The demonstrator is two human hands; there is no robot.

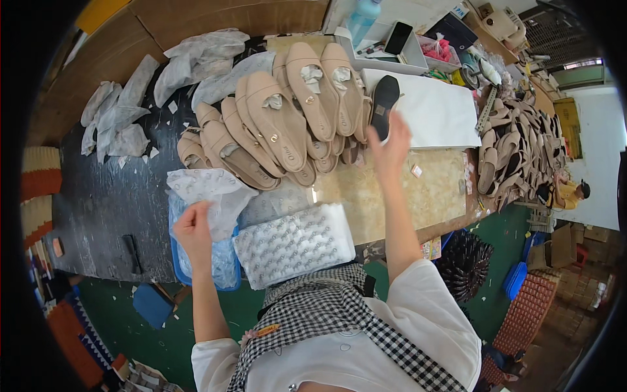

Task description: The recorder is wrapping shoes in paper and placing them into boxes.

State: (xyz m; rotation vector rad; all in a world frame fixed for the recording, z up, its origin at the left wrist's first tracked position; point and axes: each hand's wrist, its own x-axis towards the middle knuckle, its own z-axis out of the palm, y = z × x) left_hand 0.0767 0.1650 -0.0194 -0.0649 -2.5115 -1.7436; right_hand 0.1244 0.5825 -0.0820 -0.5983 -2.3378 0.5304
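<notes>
My left hand [193, 225] is closed in a pinch at the edge of a thin printed sheet of tissue paper [212, 186], which hangs loosely beside its fingers. On the far side, my right hand [392, 140] grips a shoe [385, 95] by its lower end, the dark sole facing up. Left of that hand lies a pile of beige slip-on shoes [271, 121], some with white paper stuffed in them. A thick stack of printed tissue paper [294, 245] lies at the near edge, right of a blue basket [225, 281] holding clear plastic.
Paper-wrapped bundles [202, 59] lie at the far left on the black tabletop [98, 202]. A white sheet [431, 111] is right of the shoe pile. Behind it, a white tray [415, 65] holds a phone [398, 38]. More shoes [522, 147] are heaped at the right; a person [571, 194] is beyond.
</notes>
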